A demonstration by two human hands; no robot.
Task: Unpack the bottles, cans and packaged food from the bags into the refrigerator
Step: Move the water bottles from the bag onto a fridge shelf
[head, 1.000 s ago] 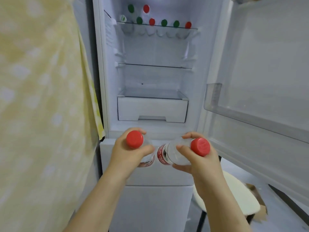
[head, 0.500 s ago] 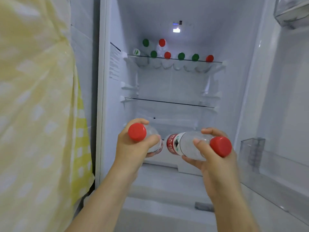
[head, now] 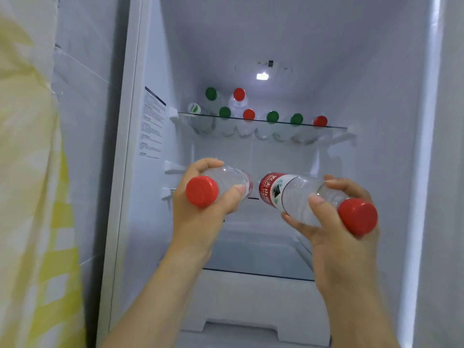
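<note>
I hold two clear water bottles with red caps in front of the open refrigerator. My left hand (head: 200, 209) grips the left bottle (head: 226, 180) near its neck, cap toward me. My right hand (head: 334, 237) grips the right bottle (head: 293, 194), which lies sideways with its red label pointing into the fridge. Both bottles hover at the height of the middle glass shelf (head: 253, 198). Several bottles with green and red caps (head: 272, 116) lie on the top glass shelf (head: 334, 127).
A white drawer (head: 251, 305) sits at the bottom of the fridge compartment under a glass cover. A yellow and white checked cloth (head: 30, 197) fills the left side. The fridge's left wall carries a printed label (head: 152, 121).
Both hands have risen and moved forward into the fridge with the bottles. My view has tilted up and come closer, so the door shelf and stool have left the frame.
</note>
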